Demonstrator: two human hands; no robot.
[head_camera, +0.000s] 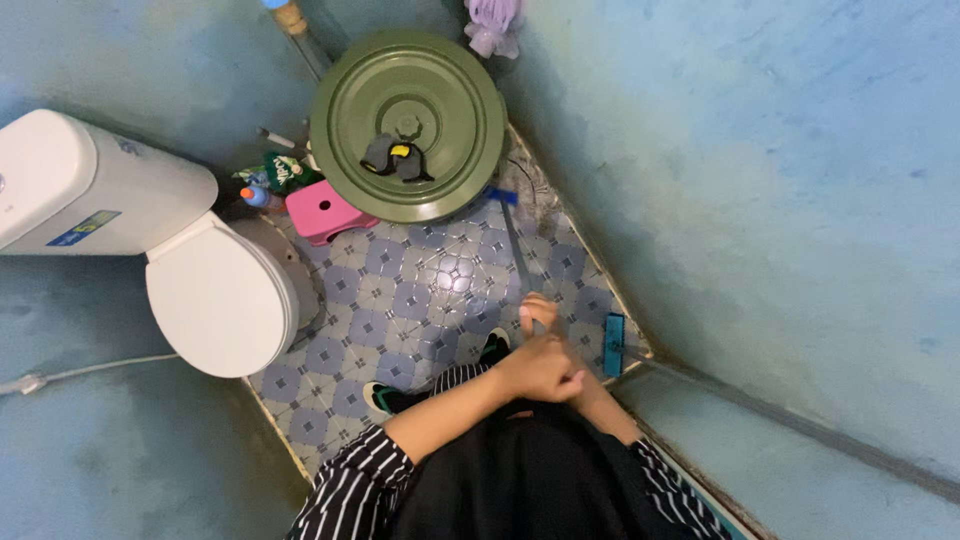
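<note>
- Two hands, yours, clasped together low over the tiled floor (420, 300): left hand (540, 365) wrapped around the grey handle (517, 255), right hand (585, 385) tucked behind it, grip unclear.
- Handle runs from your fists toward the green lid (408, 125).
- Green packet (285, 172) beside the pink stool (325, 210).
- Blue rectangular label (82, 228) on the white cistern (80, 180).

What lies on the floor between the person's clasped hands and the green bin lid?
In the head view, only bare patterned tiled floor lies between the hands and the green lid; a thin pole runs alongside.
</note>
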